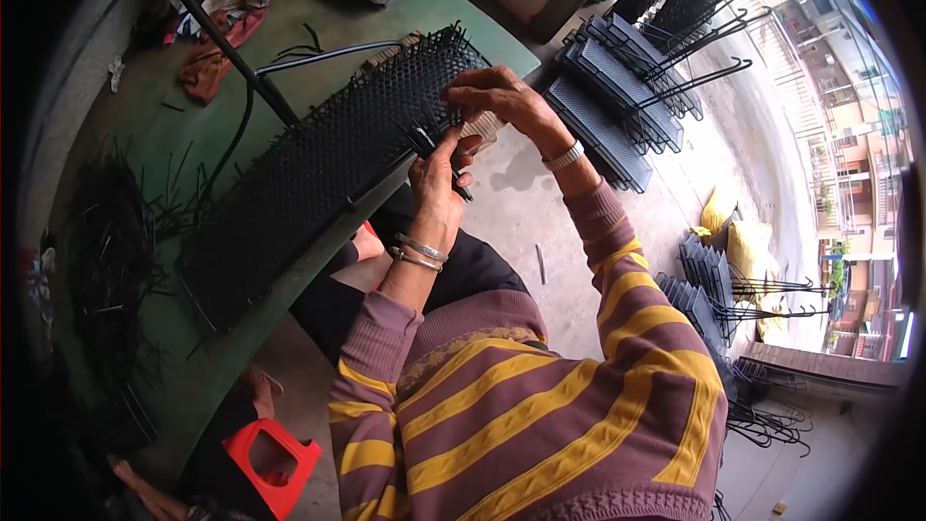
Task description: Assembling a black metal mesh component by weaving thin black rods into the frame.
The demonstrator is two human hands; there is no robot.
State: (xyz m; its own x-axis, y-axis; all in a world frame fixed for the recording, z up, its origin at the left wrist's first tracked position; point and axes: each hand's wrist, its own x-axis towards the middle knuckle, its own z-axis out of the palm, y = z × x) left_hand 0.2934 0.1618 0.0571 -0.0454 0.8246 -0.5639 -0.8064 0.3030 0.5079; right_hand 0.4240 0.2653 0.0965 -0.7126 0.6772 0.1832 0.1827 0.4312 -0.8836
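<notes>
A long black perforated mesh panel (318, 159) lies slantwise on a green table, with short black strips sticking up along its far end. At its near right edge, my left hand (439, 188) is closed round a bundle of thin black strips (422, 141), whose ends fan out past the thumb. My right hand (516, 104) reaches over the panel's right corner, thumb and fingers pinched together close to the left fingertips. Whatever lies in that pinch is too small to make out.
Loose black strips (116, 241) are heaped on the table's (72, 328) left side. A dark metal bar (217, 34) crosses above the panel. Stacked black mesh racks with hooks (617, 96) stand on the floor at right. Below the table is a red stool (275, 468), near another person's foot.
</notes>
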